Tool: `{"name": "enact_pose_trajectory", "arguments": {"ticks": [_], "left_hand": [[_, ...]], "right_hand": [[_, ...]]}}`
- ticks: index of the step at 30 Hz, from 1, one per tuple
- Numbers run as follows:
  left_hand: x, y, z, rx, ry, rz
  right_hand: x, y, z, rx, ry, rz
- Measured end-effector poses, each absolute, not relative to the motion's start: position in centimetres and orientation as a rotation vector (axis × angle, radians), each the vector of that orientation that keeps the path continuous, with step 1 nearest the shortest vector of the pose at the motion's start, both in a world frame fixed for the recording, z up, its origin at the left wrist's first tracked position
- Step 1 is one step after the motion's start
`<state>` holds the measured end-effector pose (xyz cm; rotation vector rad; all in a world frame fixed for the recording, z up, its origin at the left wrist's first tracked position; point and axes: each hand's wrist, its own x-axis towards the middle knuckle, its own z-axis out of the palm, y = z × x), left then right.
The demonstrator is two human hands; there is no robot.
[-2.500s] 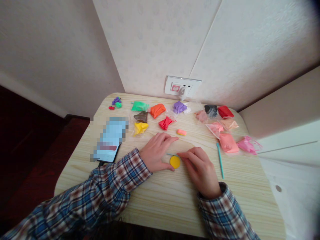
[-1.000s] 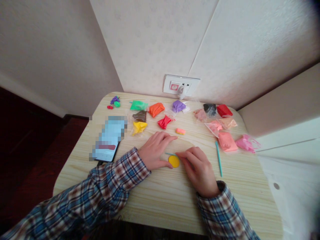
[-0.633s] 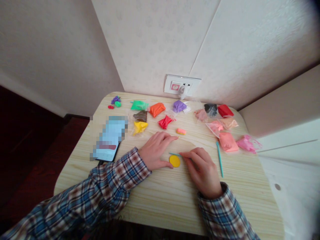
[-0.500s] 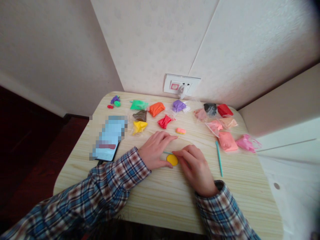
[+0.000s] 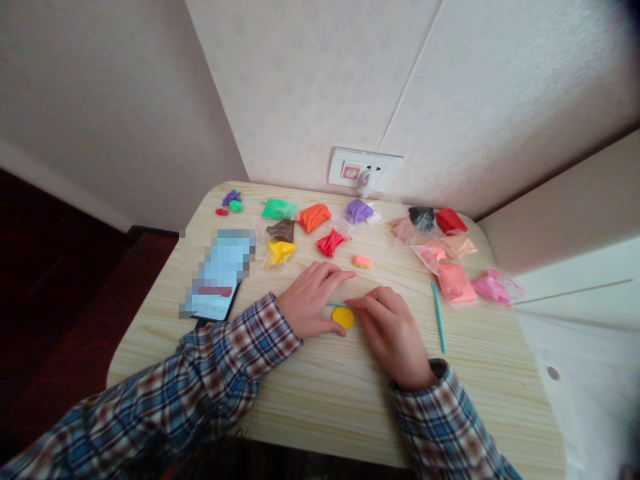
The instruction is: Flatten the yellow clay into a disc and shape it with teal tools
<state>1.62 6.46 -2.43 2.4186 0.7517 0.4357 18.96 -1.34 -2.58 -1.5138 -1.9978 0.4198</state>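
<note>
A flat round disc of yellow clay (image 5: 343,318) lies on the table between my hands. Spread around its left side, my left hand (image 5: 311,301) rests with thumb and fingers apart, the thumb tip against the disc's lower edge. My right hand (image 5: 389,330) is closed in a pinch on a thin teal clay tool (image 5: 336,305), which lies across the table along the disc's upper edge. Much of that tool is hidden by my fingers. Beyond the hands sits a small pink and yellow clay piece (image 5: 362,262).
A second teal tool (image 5: 439,319) lies at the right. Bagged clay, such as yellow (image 5: 281,253), red (image 5: 331,243) and coral (image 5: 456,283) packs, spreads along the back. A phone (image 5: 220,277) is at the left, small clay fruits (image 5: 232,200) behind it. A wall socket (image 5: 365,169) faces me.
The view has shifted very slightly. My right hand and the tool are a touch higher, while the left hand stays around the yellow disc.
</note>
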Motion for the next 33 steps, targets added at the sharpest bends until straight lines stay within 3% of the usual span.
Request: {"name": "enact_pose_trajectory", "arguments": {"ticks": [33], "left_hand": [[1.5,6.6,-2.5,2.434,0.737,0.437]], "right_hand": [[20.3,-2.8,-3.1,-1.515,-1.933,0.441]]}}
